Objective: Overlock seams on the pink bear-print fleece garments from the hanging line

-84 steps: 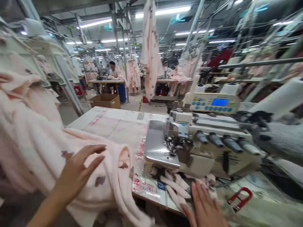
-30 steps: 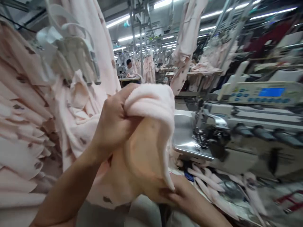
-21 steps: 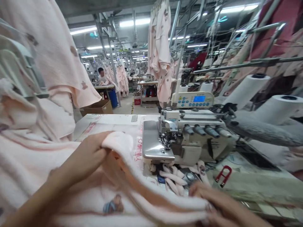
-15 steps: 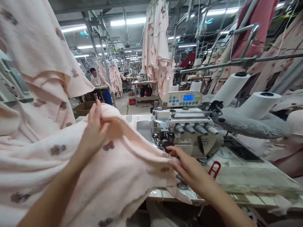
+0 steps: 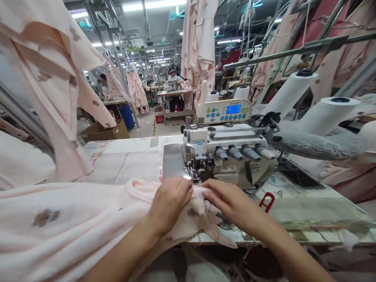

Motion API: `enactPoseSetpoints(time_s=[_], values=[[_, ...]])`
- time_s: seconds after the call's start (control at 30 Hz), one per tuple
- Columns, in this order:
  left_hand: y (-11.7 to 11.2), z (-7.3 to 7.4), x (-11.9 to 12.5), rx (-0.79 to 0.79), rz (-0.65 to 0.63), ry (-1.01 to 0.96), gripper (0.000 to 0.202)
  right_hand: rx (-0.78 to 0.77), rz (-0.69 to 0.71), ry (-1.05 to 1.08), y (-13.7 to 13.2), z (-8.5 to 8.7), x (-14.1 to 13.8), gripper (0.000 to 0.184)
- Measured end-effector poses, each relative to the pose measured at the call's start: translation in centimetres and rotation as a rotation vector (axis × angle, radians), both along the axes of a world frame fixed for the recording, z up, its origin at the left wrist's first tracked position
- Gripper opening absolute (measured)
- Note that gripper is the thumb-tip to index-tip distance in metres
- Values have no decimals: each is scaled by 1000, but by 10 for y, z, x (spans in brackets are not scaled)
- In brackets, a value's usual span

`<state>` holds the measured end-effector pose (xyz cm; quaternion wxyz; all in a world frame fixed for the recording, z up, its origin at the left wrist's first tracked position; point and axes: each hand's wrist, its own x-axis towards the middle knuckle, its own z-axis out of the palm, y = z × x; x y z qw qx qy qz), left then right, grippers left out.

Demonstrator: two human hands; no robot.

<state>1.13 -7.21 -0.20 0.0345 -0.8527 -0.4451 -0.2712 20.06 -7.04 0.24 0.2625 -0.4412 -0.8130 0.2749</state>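
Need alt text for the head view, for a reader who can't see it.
The person's left hand and right hand press a pale pink garment with brown prints onto a white worktable beside a cream overlock sewing machine. More pink garments hang on racks above.

a garment factory floor, shown by an overlock sewing machine (image 5: 226,150), distant sewing tables (image 5: 176,93) and hanging pink garments (image 5: 198,43).

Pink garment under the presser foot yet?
Not yet: the garment lies short of the presser foot, under the left hand and right hand; steel bed bare.
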Motion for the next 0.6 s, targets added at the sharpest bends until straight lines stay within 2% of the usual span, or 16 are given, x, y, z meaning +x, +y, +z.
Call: enactPoseSetpoints(time_s=[0.07, 0.17, 0.23, 0.33, 0.47, 0.6], values=[[5, 5, -4, -50, 1, 18, 15, -81, -38, 117, 6, 2, 0, 17], [10, 7, -2, -93, 24, 96, 17, -86, -168, 199, 13, -5, -1, 14], [10, 5, 3, -91, 65, 132, 15, -66, -215, 192, 15, -10, -2, 16], [8, 3, 10, -121, 135, 105, 14, -80, -212, 206, 16, -14, -3, 19], [10, 8, 15, -281, 130, -16, 12, -99, -291, 150, 17, -11, -6, 17], [19, 11, 17, -345, 193, -58, 11, 24, -426, 50, 17, -11, -11, 12]])
